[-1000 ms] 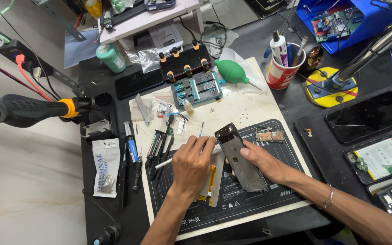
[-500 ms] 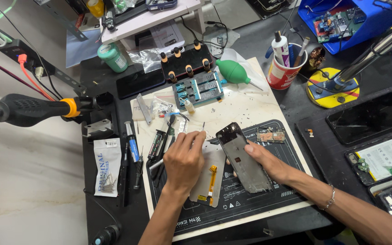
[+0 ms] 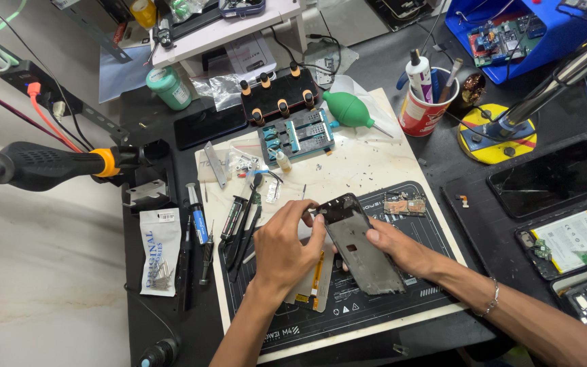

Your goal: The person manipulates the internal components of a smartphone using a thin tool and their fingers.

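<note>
While we are gripping the phone frame (image 3: 361, 248) between both hands, our left hand (image 3: 285, 246) is pinching its top corner and our right hand (image 3: 397, 246) is cradling its far edge above the repair mat (image 3: 402, 299). Prying too hard risks bending it or tearing the orange flex cable (image 3: 317, 275) lying under our left hand.

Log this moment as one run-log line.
left hand: pinching top edge of phone frame | right hand: holding frame from beneath | under: black work mat
</note>
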